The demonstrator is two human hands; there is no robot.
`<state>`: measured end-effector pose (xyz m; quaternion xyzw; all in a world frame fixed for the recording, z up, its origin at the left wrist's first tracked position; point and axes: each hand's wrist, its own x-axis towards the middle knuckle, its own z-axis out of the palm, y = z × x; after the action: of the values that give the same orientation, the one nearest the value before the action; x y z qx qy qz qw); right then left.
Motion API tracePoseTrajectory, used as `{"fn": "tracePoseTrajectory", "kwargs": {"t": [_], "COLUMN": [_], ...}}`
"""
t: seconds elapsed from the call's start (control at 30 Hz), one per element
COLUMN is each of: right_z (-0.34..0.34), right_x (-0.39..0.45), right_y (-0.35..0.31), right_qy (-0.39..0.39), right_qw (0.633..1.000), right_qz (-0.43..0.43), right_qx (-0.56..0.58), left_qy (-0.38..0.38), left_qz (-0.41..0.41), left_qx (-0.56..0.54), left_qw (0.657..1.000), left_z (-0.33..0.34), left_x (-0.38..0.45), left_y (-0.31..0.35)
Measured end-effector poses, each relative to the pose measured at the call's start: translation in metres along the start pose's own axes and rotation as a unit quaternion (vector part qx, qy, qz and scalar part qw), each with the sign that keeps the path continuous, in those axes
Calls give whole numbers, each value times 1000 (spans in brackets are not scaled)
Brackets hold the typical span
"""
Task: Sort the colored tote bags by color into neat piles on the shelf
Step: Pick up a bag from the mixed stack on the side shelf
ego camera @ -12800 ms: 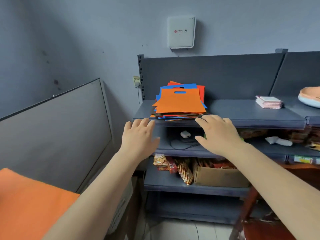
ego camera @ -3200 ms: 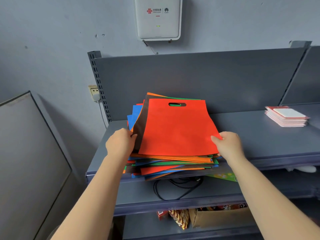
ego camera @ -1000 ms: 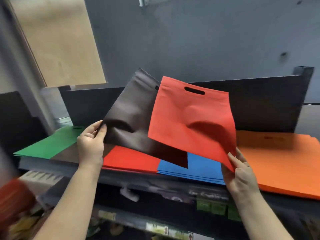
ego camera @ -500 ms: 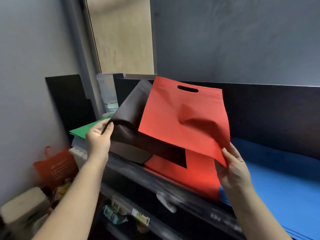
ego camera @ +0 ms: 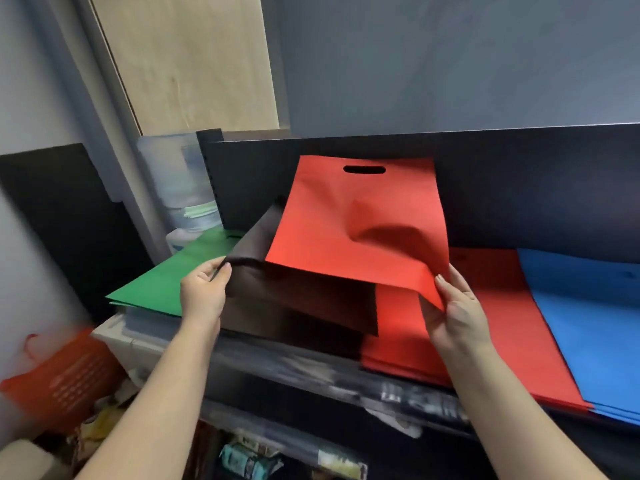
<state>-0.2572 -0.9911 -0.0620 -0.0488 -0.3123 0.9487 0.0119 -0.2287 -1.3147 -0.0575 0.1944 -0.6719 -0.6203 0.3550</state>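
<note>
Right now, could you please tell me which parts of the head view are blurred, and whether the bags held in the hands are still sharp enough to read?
In the head view, the lower shelf edge and the orange basket at lower left are smeared by motion blur; the held red bag and dark brown bag stay fairly sharp, as do the left hand and right hand; the shelf's back panel is dim.

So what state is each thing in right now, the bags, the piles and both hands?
Red bag: held up, creased, above the shelf.
Dark brown bag: held up, partly behind the red bag.
Left hand: pinching the dark brown bag's edge.
Right hand: gripping the red bag's lower corner.
Green pile: lying flat.
Red pile: lying flat.
Blue pile: lying flat.
</note>
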Motion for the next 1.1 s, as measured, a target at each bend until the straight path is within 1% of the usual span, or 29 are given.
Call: {"fn": "tracePoseTrajectory", "kwargs": {"t": [0.1,0.2,0.27,0.33,0.37,0.4,0.43,0.47,0.5,0.53,0.57,0.6,0.63,0.67,0.73,0.77,0.83,0.9,0.93,1.03,1.07,1.1], "right_z": [8,11,11,12,12,11,11,10,9,8,6,3,-1,-7,-18,-25,-39,-52,-58,-74,-78,-81], "right_x": [-4,-8,-10,-12,-13,-14,-15,-16,-17,-19,-20,-21,-23,-24,-26,-28,-29,-32,-35,-45,-48,-50], "right_y": [15,25,29,32,33,34,35,34,33,32,29,26,22,17,5,-2,-18,-34,-42,-61,-66,-69], "right_qy": [28,50,61,69,72,74,75,75,74,74,76,77,78,79,88,99,125,152,172,245,261,270], "right_qw": [999,997,996,995,994,994,994,994,993,993,992,990,986,980,962,949,912,857,818,676,641,613], "right_qz": [-25,-49,-61,-70,-74,-77,-80,-83,-87,-90,-96,-105,-119,-137,-182,-203,-240,-265,-273,-285,-277,-260], "right_qx": [16,23,29,29,24,18,12,5,-4,-17,-37,-62,-91,-121,-184,-221,-308,-414,-476,-633,-667,-695], "left_qy": [-34,-61,-91,-105,-106,-100,-98,-111,-151,-215,-275,-324,-353,-363,-353,-356,-376,-386,-389,-412,-423,-432], "left_qz": [-60,-68,-56,-16,24,70,110,114,61,-29,-115,-169,-188,-186,-141,-101,-28,23,41,91,104,115], "left_qx": [61,161,253,361,418,456,462,409,295,163,63,9,-10,-13,-3,15,66,109,122,175,194,211], "left_qw": [996,983,961,927,902,882,874,899,942,962,952,931,917,913,925,929,924,916,912,889,879,869], "left_z": [-10,-15,-18,-21,-20,-17,-11,-2,9,20,30,37,44,52,68,76,90,101,105,116,119,120], "left_x": [25,42,44,41,38,33,27,21,16,10,5,0,-3,-6,-16,-22,-36,-49,-55,-71,-76,-81], "left_y": [-17,-26,-27,-26,-23,-20,-16,-8,3,16,25,33,37,39,40,38,34,28,24,14,12,11]}}
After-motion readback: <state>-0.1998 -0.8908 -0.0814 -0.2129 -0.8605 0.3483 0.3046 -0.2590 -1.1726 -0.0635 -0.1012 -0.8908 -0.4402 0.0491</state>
